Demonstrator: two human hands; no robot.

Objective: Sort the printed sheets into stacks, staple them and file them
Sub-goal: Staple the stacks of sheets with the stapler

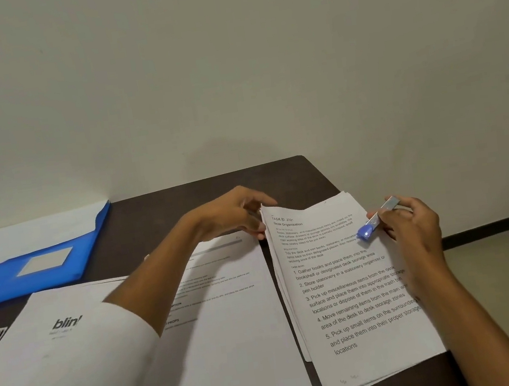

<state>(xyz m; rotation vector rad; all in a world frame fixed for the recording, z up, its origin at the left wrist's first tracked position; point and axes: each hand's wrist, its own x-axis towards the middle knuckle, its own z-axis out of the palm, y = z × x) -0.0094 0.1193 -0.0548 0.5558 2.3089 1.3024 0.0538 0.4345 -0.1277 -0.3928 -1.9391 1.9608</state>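
Note:
A stack of printed sheets headed "Desk Organization" lies on the right part of the dark desk. My left hand reaches across and pinches the stack's top left corner, lifting it slightly. My right hand holds a small blue and silver stapler above the stack's upper right part, blue end pointing left. A second stack of printed sheets lies in the middle, partly hidden by my left forearm. A sheet marked "blin" sits at the left.
A blue folder with a white label lies open at the back left of the desk, a white sheet inside it. The wall stands right behind the desk. The desk's right edge runs under the right stack, with floor beyond.

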